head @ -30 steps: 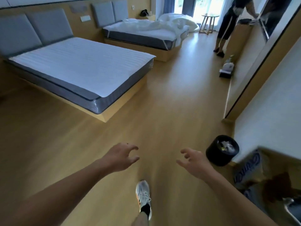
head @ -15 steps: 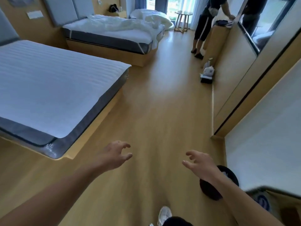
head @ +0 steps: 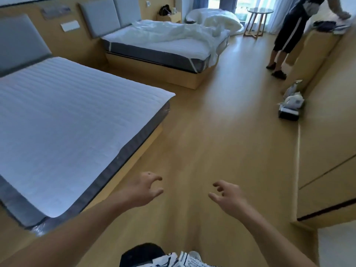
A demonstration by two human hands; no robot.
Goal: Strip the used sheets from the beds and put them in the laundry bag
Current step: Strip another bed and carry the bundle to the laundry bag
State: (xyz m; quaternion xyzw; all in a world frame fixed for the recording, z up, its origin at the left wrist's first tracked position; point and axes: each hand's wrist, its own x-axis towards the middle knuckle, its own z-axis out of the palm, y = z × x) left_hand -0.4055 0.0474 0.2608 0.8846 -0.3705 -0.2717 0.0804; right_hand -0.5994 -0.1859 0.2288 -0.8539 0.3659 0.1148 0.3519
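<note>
The near bed [head: 63,132] at the left carries only a white quilted mattress pad. On the far bed [head: 165,45] lies a crumpled white sheet [head: 173,31], and a white bundle of bedding [head: 217,18] bulges just behind it. My left hand [head: 144,189] and my right hand [head: 227,197] reach forward over the wooden floor, fingers curled apart, holding nothing. No laundry bag is in view.
Another person [head: 290,33] stands at the far right by a wooden counter [head: 316,47]. A white and black bundle of things [head: 291,106] sits on the floor by the right wall. A small round table [head: 258,18] stands at the window. A nightstand [head: 169,16] stands between headboard and window.
The view has travelled forward along the aisle, so the far bed looks nearer. The black bin at the right has dropped out of sight. Both hands stay empty.
</note>
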